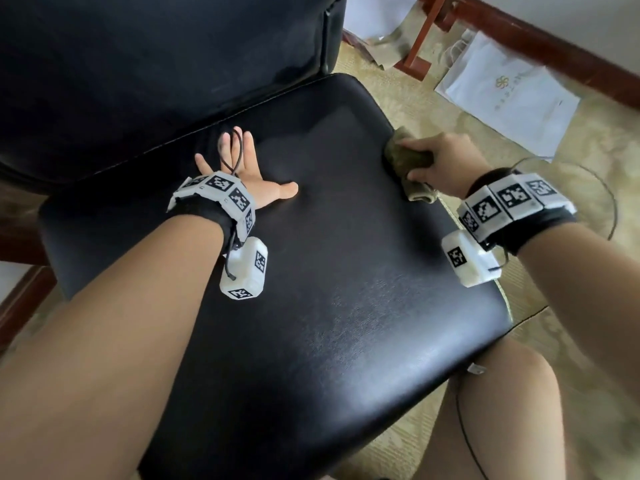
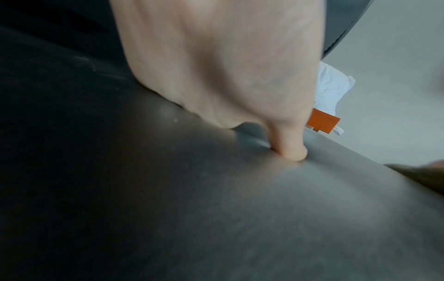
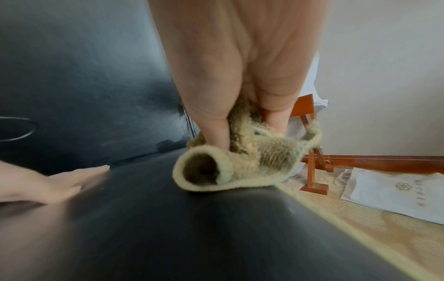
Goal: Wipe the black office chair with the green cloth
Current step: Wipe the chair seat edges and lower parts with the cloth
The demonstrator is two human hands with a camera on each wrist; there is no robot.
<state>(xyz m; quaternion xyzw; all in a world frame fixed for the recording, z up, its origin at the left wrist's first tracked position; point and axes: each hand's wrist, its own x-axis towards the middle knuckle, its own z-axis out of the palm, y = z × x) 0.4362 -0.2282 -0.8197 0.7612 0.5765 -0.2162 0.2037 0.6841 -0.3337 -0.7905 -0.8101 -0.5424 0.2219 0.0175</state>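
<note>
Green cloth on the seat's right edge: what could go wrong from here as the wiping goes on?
1. The bunched green terry cloth sits at the right edge of the black leather chair seat; a stroke outward could carry it off the seat.
2. The right hand grips it rolled, so little fabric touches the seat and patches may be missed.
3. The left hand lies flat on the seat, covering an area that may go unwiped.

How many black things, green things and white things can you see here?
Black: 1, the office chair.
Green: 1, the cloth, gripped by the right hand at the seat's right edge.
White: 2, the paper bag on the floor and the crumpled sheets behind the chair.
Total: 4.
The left hand lies flat on the seat.
</note>
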